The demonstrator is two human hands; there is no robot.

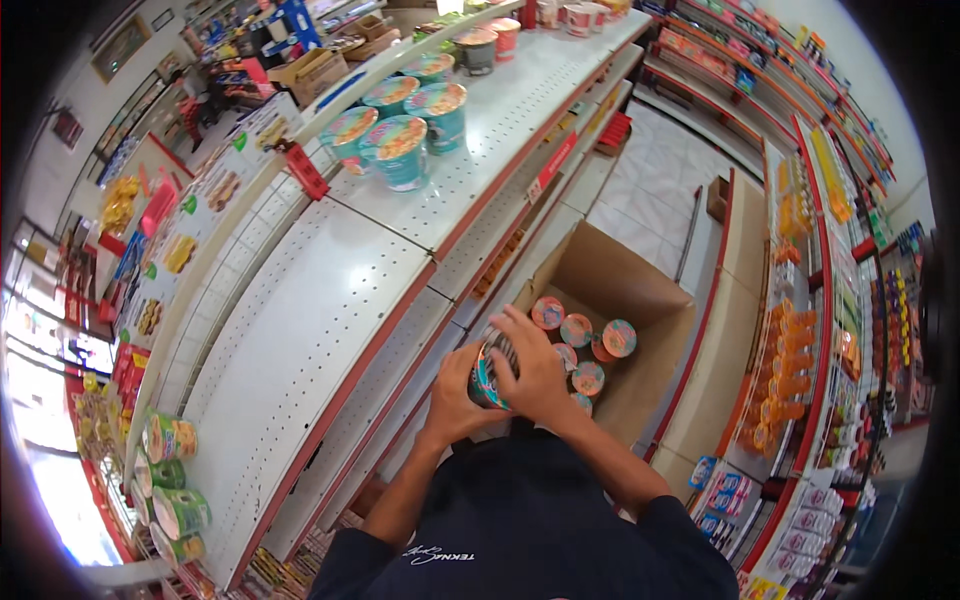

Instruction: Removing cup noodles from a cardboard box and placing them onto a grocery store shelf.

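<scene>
Between my two hands, in front of my chest, is an instant noodle cup with teal and dark colours (pixel 484 384). My left hand (pixel 452 398) wraps round its near left side. From the right, my right hand (pixel 535 368) lies over it with bent fingers, hiding much of the cup. Just beyond and to the right stands an open cardboard box (pixel 655 345). Inside it are several noodle cups (pixel 619 339) with orange and teal lids, partly hidden by my right hand.
At my left runs a white perforated shelf (pixel 300 310) with a red edge. Several teal noodle cups (pixel 396 150) stand at its far part, and green cups (pixel 180 510) at its near left end. Stocked shelves (pixel 790 370) line the right side. Grey floor tiles (pixel 655 180) show beyond the box.
</scene>
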